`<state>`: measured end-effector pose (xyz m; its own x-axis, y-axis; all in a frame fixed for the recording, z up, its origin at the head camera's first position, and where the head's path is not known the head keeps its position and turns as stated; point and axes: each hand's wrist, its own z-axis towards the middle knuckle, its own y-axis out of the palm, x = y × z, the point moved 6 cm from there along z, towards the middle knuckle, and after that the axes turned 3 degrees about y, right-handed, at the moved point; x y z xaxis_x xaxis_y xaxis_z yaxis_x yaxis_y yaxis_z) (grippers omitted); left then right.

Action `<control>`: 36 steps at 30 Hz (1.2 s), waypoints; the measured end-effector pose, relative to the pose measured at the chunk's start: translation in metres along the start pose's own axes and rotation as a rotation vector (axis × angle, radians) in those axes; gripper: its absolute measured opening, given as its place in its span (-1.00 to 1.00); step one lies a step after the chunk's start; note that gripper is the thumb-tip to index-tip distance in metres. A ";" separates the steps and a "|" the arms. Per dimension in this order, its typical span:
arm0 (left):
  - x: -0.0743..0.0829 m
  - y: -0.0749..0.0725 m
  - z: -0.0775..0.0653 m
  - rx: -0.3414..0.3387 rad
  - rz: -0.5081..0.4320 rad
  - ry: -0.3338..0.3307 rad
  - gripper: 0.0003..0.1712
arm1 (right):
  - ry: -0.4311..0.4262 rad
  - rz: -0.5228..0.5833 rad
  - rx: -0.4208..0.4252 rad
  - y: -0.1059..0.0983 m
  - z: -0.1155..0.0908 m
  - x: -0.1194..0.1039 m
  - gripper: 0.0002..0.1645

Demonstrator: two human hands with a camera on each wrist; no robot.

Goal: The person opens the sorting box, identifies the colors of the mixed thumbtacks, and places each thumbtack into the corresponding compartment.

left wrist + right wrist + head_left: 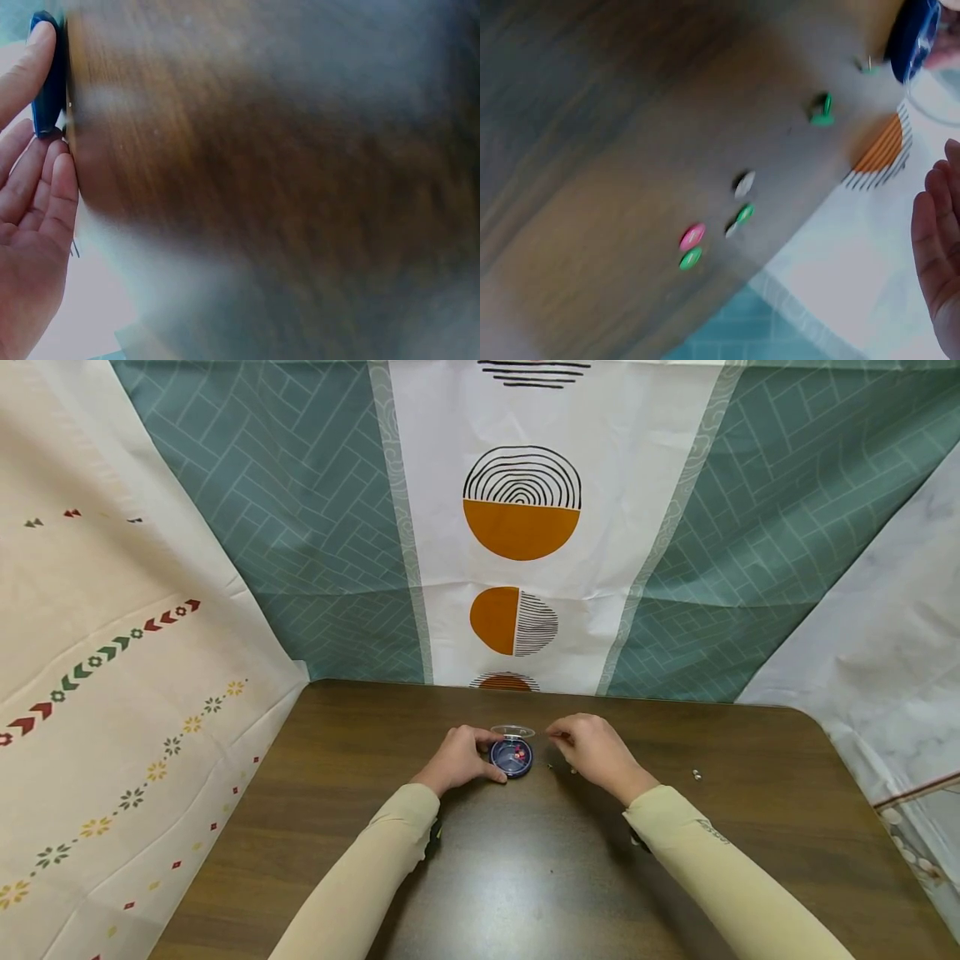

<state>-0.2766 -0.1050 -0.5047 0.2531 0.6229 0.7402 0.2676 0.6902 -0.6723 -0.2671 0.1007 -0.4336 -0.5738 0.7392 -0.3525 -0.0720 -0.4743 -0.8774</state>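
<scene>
A small round dark blue case (504, 763) stands on the table, its clear lid (513, 730) raised. A few pinkish-red bits (520, 753) lie inside. My left hand (459, 760) grips the case from the left, thumb at the near side and fingers behind. In the left wrist view the case (49, 86) sits edge-on between thumb and fingers. My right hand (597, 752) hovers right of the lid, fingers bent toward the thumb; whether they pinch anything is hidden. Under it, the right wrist view shows a green push pin (823, 112) and a pink pin (692, 237) among several.
Small pale pieces (697, 774) lie farther right on the brown wooden table (360, 860). Behind the far edge hangs a patterned cloth (517, 635), with a cream cloth (150, 693) on the left and a whitish one (862, 693) on the right.
</scene>
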 end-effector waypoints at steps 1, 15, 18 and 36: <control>0.000 0.000 0.000 0.000 -0.002 -0.001 -0.26 | 0.011 0.003 0.006 -0.004 -0.001 0.003 -0.88; 0.001 -0.002 0.000 0.001 0.013 -0.006 -0.25 | 0.188 0.054 0.059 -0.052 -0.040 0.055 -0.85; 0.001 -0.002 0.000 0.000 0.013 -0.011 -0.25 | 0.215 0.048 0.006 -0.046 -0.051 0.064 -0.86; 0.000 0.000 0.000 -0.006 0.011 -0.017 -0.24 | 0.273 -0.039 -0.195 -0.013 -0.085 0.078 -0.95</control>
<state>-0.2770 -0.1048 -0.5052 0.2406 0.6367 0.7326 0.2702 0.6811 -0.6806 -0.2421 0.2055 -0.4770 -0.3319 0.8683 -0.3686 0.0827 -0.3625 -0.9283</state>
